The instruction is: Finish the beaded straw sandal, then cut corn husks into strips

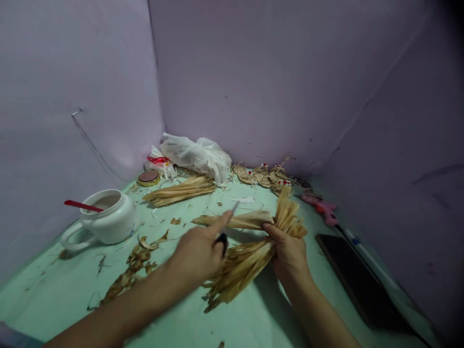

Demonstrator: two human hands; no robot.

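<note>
My right hand is closed round the middle of a bundle of dried husk strips, which fans out above it and trails toward me below. My left hand is closed on a black-handled tool whose thin pale blade points up toward a loose husk piece lying across the bundle; the index finger lies along it.
A white pot with a red stick in it stands at the left. Another husk bundle, a plastic bag and woven husk pieces lie at the back. A pink glue gun and a dark slab lie right. Scraps litter the green table.
</note>
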